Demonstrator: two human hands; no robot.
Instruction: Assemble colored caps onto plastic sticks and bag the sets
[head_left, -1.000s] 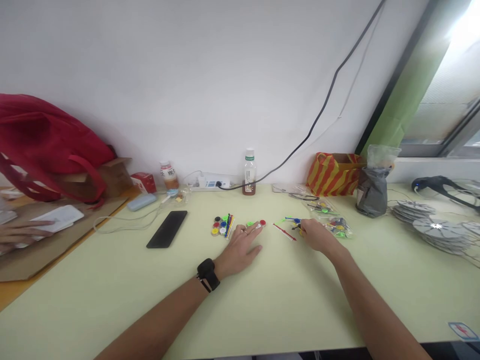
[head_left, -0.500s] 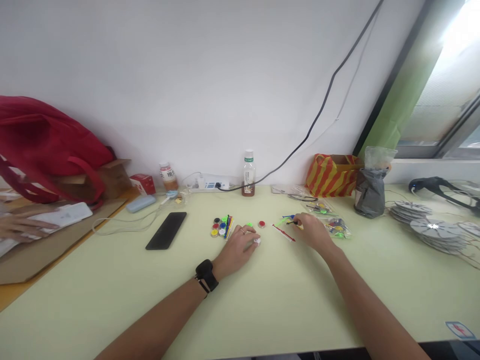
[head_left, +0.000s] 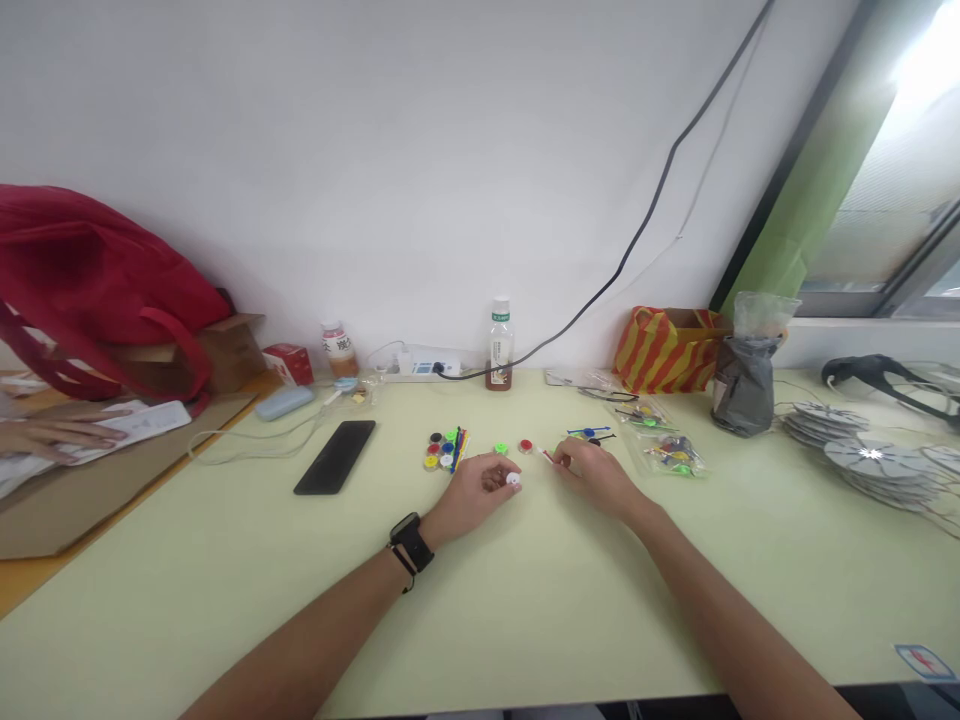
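Note:
My left hand (head_left: pixel 480 488) is closed, pinching a small white round disc (head_left: pixel 513 480) between thumb and fingertips. My right hand (head_left: pixel 596 474) has its fingers pinched on thin red and white plastic sticks (head_left: pixel 547 455), whose ends show past the fingertips. A red disc (head_left: pixel 526 446) and a green disc (head_left: pixel 501 448) lie between and just beyond the hands. Left of them sits a group of coloured discs (head_left: pixel 433 450) beside a bundle of thin coloured sticks (head_left: pixel 459 450). A blue stick with a disc (head_left: pixel 589 433) lies beyond my right hand, partly hidden by it.
Clear bags of coloured parts (head_left: pixel 675 455) lie at right, near a striped bag (head_left: pixel 660 350) and stacked grey discs (head_left: pixel 870 470). A black phone (head_left: pixel 335 458) lies at left. A bottle (head_left: pixel 499 345) stands by the wall. Another person's hand (head_left: pixel 64 435) rests at far left.
My right hand has moved left and nearer, from the dark stick to the red and white sticks. My left hand has turned slightly, showing more of the white disc.

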